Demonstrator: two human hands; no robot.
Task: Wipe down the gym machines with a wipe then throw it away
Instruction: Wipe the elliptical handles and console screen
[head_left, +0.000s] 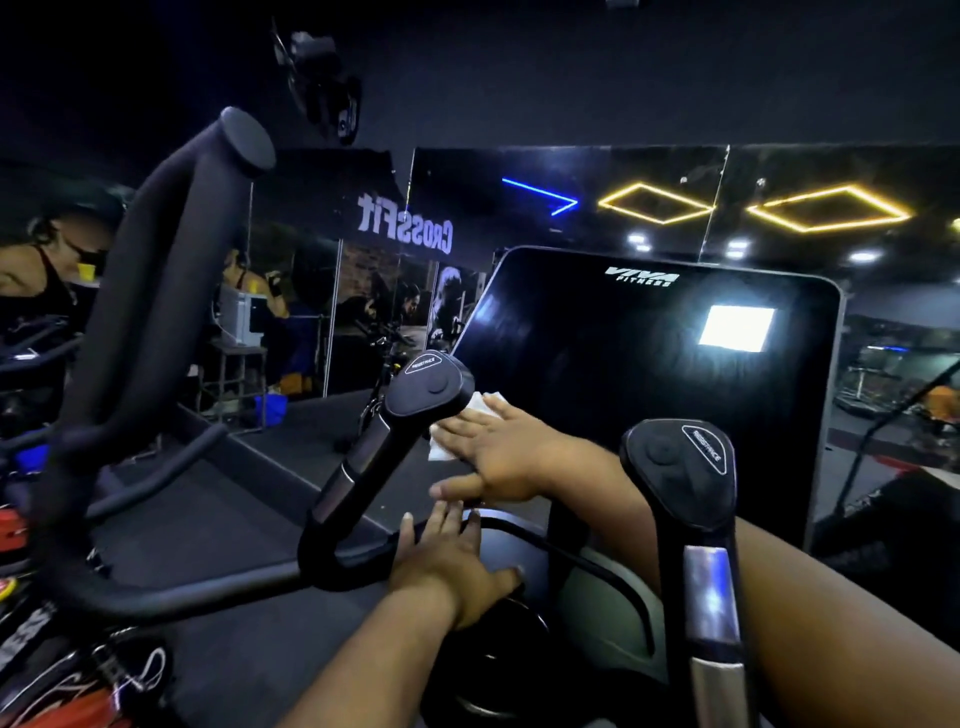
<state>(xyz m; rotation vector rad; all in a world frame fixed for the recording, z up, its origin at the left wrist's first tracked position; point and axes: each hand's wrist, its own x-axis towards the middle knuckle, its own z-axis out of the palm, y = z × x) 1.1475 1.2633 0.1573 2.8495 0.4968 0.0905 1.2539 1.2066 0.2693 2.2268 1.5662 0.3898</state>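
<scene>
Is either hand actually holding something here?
No grip: the right hand presses the wipe flat against the console; the left hand rests open.

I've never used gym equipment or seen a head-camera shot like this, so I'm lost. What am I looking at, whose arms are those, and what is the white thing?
The one picture comes from a camera worn on a person's head, looking forward and down, so the two arms are the wearer's own. They stand at a cardio machine: a dark console screen with two short handles marked "Resistance", one on the left and one on the right. The right hand lies flat with straight fingers on a white wipe, pressing it against the console's lower edge. The left hand rests open on the machine's dark housing below. Behind is a mirrored gym wall.
</scene>
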